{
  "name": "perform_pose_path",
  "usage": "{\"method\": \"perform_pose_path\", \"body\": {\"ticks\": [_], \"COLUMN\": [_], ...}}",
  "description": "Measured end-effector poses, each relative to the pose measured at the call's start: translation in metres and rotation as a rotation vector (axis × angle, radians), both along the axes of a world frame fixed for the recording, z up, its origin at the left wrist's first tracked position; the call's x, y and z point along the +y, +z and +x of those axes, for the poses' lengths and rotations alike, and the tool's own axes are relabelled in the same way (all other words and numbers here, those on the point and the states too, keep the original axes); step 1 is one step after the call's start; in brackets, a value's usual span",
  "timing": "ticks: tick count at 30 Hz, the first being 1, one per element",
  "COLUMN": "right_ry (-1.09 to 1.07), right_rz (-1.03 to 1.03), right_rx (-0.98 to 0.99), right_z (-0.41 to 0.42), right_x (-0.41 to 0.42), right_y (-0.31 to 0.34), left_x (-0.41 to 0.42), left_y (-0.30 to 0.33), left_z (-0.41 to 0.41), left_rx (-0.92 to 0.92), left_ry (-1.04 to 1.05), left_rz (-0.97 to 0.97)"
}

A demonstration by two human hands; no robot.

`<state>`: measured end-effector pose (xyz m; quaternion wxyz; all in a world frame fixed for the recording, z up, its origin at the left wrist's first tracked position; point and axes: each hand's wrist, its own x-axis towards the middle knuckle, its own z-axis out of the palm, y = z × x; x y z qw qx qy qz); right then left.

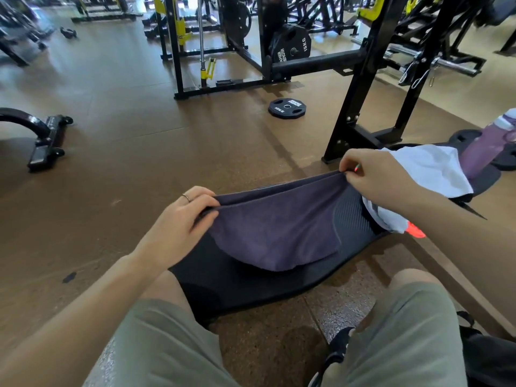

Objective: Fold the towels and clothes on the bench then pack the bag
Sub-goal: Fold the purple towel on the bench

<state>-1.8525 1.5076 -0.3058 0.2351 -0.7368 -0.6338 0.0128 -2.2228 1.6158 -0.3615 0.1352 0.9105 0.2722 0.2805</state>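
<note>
Much of the black bench (pixel 251 277) is covered: a purple towel (pixel 273 230) drapes over its middle, and the person's knees in olive shorts (pixel 405 331) hide its near end. At the bench's far end, a crumpled white garment (pixel 430 170) lies partly behind the right forearm, with a scrap of something bright orange (pixel 416 229) peeking out beneath it, too little showing to name. Beyond that, a lilac water bottle (pixel 485 146) is cut off by the frame edge. A dark bag (pixel 491 356), near the bench's close end by the right knee, is also mostly out of frame.

The left hand (pixel 178 222), wearing a thin ring, grips one top corner of the towel, fingers curled over the doubled edge. The right hand (pixel 374 174) pinches the other corner between thumb and fingertips. The towel, soft and matte terry, is stretched taut between them, and its lower rounded fold sags onto the ribbed, padded bench.
</note>
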Motion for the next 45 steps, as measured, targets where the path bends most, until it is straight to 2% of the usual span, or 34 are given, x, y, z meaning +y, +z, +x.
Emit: {"method": "perform_pose_path", "body": {"ticks": [7,11,16,22,27,32,35,42,45], "right_ry": [-0.088,-0.074,-0.060,-0.064,-0.079,-0.025,-0.015,0.002,0.010], "right_rz": [-0.022,0.006,-0.034,-0.072,-0.090,-0.121,-0.109,-0.146,-0.163], "right_rx": [0.260,0.378,0.340,0.396,0.433,0.419,0.424,0.495,0.502], "right_z": [-0.009,-0.014,-0.017,-0.022,-0.013,-0.002,0.003,0.013,0.014], "right_x": [-0.006,-0.007,-0.011,-0.015,-0.006,0.009,0.015,0.021,0.023], "right_y": [0.003,0.007,0.010,0.008,-0.006,-0.010,-0.008,-0.008,-0.008], "left_x": [0.004,0.006,0.013,0.020,0.028,0.037,0.043,0.054,0.057], "left_y": [0.021,0.031,0.043,0.045,0.040,0.043,0.045,0.048,0.046], "left_z": [-0.007,-0.006,-0.011,-0.018,-0.019,-0.015,-0.011,-0.003,-0.002], "left_rx": [0.010,-0.044,-0.042,-0.044,0.082,0.163,0.130,-0.058,-0.089], "left_ry": [0.139,0.199,0.240,0.218,0.083,0.048,0.088,0.193,0.231], "left_rz": [0.030,0.015,-0.009,-0.059,-0.067,-0.048,-0.141,-0.517,-0.574]}}
